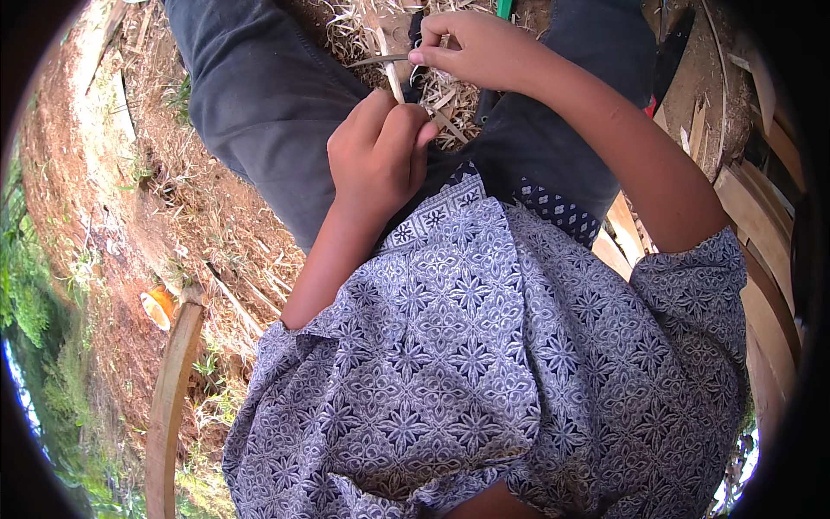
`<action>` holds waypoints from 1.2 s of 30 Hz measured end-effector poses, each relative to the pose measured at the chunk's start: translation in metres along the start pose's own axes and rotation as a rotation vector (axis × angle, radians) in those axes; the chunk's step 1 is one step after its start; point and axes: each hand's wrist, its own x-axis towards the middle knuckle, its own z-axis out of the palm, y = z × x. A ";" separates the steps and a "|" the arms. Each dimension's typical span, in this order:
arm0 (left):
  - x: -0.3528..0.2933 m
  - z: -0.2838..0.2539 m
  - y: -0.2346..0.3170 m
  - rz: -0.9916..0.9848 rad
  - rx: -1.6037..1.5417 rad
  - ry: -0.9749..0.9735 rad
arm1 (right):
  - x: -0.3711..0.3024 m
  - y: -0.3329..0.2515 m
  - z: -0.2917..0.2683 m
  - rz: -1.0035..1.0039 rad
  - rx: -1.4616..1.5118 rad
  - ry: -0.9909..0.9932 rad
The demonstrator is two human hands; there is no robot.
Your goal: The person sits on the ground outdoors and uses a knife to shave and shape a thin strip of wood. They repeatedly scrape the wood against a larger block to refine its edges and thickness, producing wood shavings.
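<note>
A pale strip of split wood or bamboo [392, 73] juts up from my left hand [379, 149], whose fingers are wrapped round it over my lap. My right hand [471, 50] pinches a thin knife [378, 60] between thumb and fingers; its handle is hidden in the hand. The dark blade points left and crosses the strip a little above my left fist, seeming to touch it. A brownish lower end [450, 125] sticks out below the left fist, and I cannot tell whether it belongs to the strip.
Curled shavings [354, 26] litter the ground between my dark trouser legs. Split planks [761, 208] lie at the right. On the left, a curved wooden piece [173, 398] stands near an orange round object [157, 309] on bare soil. A green item [504, 9] shows at the top.
</note>
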 end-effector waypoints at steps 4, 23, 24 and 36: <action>0.000 0.000 -0.002 0.023 0.025 -0.015 | 0.010 -0.012 0.003 0.054 -0.045 0.098; 0.002 0.001 -0.006 -0.018 0.000 0.062 | 0.006 -0.007 -0.009 0.003 0.006 0.077; 0.002 0.001 -0.006 -0.019 0.000 0.061 | 0.009 -0.007 -0.007 -0.007 -0.002 0.092; 0.006 -0.002 0.002 -0.106 -0.138 0.185 | 0.039 0.054 0.015 0.137 -0.148 0.155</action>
